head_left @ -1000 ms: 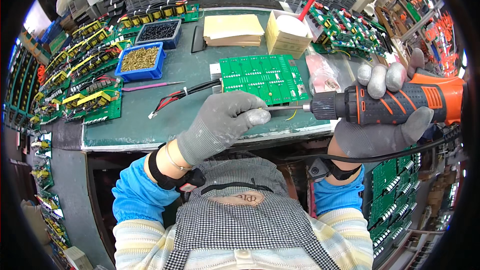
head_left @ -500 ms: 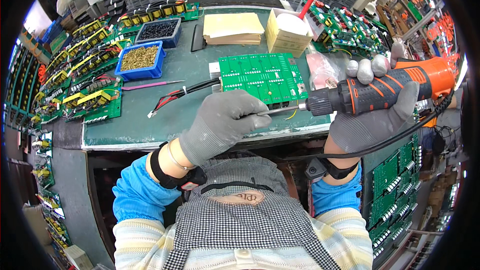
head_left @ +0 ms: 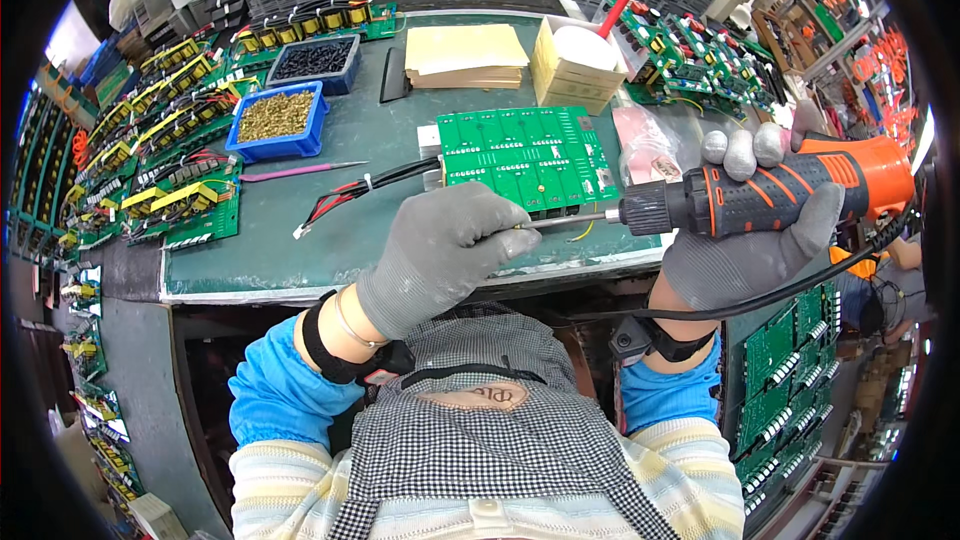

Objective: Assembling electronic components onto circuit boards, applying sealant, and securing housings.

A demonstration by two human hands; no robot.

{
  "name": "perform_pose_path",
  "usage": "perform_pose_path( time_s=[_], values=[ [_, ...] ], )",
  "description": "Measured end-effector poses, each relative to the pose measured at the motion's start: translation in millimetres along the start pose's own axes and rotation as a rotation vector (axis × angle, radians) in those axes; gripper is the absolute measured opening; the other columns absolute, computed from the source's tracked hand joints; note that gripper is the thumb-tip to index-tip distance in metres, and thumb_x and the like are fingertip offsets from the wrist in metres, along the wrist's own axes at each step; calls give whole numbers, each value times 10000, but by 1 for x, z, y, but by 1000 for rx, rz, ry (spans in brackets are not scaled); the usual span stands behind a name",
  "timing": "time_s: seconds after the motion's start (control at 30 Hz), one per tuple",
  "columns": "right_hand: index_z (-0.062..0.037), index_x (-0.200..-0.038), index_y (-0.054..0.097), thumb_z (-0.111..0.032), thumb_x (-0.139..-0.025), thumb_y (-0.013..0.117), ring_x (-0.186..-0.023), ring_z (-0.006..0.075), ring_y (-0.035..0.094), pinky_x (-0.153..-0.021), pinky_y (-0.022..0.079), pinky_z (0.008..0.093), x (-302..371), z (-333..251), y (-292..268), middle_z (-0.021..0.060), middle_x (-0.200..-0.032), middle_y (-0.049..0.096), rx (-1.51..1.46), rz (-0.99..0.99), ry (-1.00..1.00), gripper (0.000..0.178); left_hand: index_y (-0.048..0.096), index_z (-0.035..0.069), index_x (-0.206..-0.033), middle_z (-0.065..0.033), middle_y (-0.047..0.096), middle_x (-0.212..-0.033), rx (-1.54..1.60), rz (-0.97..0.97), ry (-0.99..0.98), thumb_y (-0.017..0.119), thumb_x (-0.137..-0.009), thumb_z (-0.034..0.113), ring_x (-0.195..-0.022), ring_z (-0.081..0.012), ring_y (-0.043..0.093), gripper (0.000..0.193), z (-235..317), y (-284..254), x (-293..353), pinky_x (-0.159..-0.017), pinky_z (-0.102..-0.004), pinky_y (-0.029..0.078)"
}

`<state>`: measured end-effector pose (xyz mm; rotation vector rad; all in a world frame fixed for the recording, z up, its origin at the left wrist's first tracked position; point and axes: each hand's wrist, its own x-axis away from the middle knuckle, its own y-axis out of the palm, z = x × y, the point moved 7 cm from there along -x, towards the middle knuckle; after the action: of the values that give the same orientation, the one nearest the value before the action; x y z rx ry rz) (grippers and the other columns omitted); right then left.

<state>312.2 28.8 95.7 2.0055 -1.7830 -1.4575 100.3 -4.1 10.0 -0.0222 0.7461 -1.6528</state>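
Observation:
Gloved in grey, my right hand point(head_left: 750, 250) wraps round an orange and black electric screwdriver point(head_left: 775, 185), held level with its bit point(head_left: 575, 220) pointing left. The fingers of my left hand point(head_left: 445, 250) pinch closed at the tip of that bit; any screw between them is too small or hidden to make out. Just beyond both hands a green circuit board point(head_left: 525, 155) lies on the bench, with a bundle of red and black wires point(head_left: 365, 185) running out from its left side. A brass-coloured spot shows near the board's lower middle.
A blue tray of brass-coloured screws point(head_left: 278, 120) and a tray of small black parts point(head_left: 315, 62) stand at the left. Purple-handled tweezers point(head_left: 300, 171) lie nearby. Yellowish paper sheets point(head_left: 465, 50) and a cardboard box point(head_left: 575, 80) stand behind. Finished-looking boards point(head_left: 200, 200) crowd the left side.
The screwdriver and my right hand have shifted slightly to the right. My left hand still pinches at the bit's tip, nearly in the same place.

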Motion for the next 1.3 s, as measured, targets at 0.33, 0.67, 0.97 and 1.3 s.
perform_pose_path(
  time_s=[0.33,0.67,0.97,1.3],
  values=[
    [-104,-1271,548,-486,-896,625,-834,222,613,-852,469,477,0,14,6,68,-971,633,-59,-12,69,541,694,31,-1063,-79,588,-695,-129,150,39,814,-731,155,-611,-176,580,374,-3,-10,8,-594,-303,468],
    [-14,-1094,572,-464,-902,611,-834,234,594,-852,477,454,-4,54,15,83,-946,602,187,-61,87,491,630,72,-1262,-77,583,-706,-350,-9,-141,831,-685,172,-627,-179,575,619,-39,-36,18,-616,-318,469],
    [-25,-1406,367,-121,-905,627,-778,194,616,-681,544,356,-20,69,52,97,-895,611,220,-167,81,573,656,122,-1182,-93,658,-863,-508,-198,-34,769,-734,194,-810,-310,655,468,-38,-37,7,-696,-397,517],
    [-17,-904,655,-148,-829,708,-611,113,639,-575,505,242,-30,103,73,44,-677,657,364,-318,253,160,664,173,-1160,-80,584,-782,-627,-395,184,751,-765,216,-738,-293,615,406,-36,-37,-2,-624,-417,471]
  ],
)
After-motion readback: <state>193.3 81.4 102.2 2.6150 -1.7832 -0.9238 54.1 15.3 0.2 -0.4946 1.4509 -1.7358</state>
